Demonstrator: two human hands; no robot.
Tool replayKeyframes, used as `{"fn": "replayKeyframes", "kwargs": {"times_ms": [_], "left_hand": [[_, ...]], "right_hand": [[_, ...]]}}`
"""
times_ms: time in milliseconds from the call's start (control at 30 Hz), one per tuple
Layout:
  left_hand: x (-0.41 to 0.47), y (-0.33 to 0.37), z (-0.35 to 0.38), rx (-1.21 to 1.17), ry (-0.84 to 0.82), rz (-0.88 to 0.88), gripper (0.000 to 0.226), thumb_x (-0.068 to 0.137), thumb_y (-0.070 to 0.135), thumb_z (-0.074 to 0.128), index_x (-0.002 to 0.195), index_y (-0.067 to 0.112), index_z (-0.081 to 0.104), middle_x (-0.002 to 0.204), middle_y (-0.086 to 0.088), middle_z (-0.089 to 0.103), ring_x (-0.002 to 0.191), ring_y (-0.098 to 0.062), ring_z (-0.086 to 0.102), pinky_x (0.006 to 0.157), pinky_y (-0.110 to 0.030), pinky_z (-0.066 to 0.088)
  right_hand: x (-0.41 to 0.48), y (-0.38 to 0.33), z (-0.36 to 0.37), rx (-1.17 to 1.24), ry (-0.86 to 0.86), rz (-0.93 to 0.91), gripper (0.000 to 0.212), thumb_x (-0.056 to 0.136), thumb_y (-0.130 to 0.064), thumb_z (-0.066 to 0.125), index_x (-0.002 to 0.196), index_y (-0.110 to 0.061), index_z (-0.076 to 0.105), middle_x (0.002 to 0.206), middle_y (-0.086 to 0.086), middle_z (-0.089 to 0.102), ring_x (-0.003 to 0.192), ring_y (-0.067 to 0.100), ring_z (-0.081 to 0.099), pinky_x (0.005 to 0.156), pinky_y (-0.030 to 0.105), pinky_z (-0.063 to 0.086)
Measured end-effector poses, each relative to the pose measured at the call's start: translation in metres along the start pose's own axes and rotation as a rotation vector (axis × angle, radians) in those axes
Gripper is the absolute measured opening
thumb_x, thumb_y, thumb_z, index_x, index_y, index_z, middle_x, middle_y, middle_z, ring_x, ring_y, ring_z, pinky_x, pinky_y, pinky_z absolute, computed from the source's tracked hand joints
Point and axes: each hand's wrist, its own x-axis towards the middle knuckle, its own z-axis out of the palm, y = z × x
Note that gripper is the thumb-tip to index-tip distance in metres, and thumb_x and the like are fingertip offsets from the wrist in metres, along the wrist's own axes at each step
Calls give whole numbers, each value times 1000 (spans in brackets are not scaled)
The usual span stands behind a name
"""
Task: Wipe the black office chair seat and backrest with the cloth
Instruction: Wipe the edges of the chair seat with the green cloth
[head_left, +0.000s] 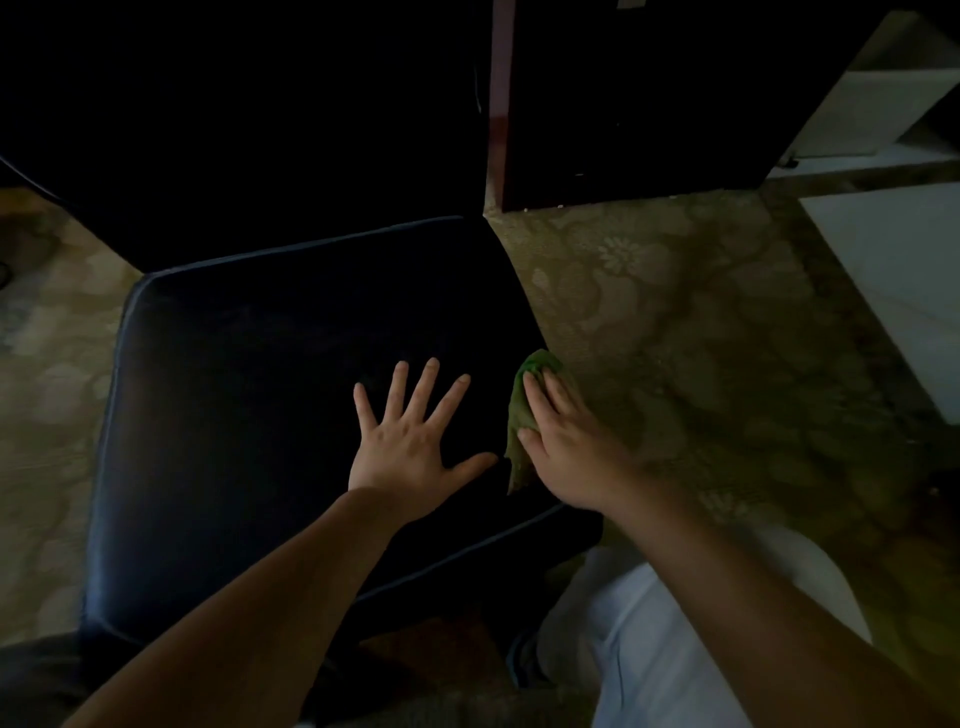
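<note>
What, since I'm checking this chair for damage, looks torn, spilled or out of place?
Nothing stands out. The seat shows no visible tear or spill, though the dim backrest is hard to judge.

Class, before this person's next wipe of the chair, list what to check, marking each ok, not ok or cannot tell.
1. Green cloth under right hand: ok.
2. Cloth touches seat: ok, at its right edge.
3. Left hand flat on seat, fingers spread: ok.
4. Leftward path free: not ok, left hand lies beside the cloth.
5. Backrest clean: cannot tell, too dark.
</note>
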Motion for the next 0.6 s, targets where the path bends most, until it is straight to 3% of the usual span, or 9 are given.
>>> {"fn": "replayKeyframes", "kwargs": {"times_ms": [367, 600], "left_hand": [[1, 3, -3, -3, -6, -13, 96, 75, 94, 0, 156, 45, -14, 168, 4, -19, 153, -30, -22, 118, -69, -8], [1, 4, -3, -14, 11, -16, 95, 77, 94, 3, 158, 45, -10, 168, 9, -14, 153, -30, -20, 118, -69, -7]], "right_hand": [[10, -2, -1, 64, 26, 39, 63, 111, -35, 27, 162, -18, -5, 169, 3, -13, 156, 23, -12, 127, 43, 6], [-24, -1, 20, -21, 61, 71, 64, 110, -37, 25, 162, -20, -8, 169, 1, -15, 156, 23, -11, 126, 43, 11]]}}
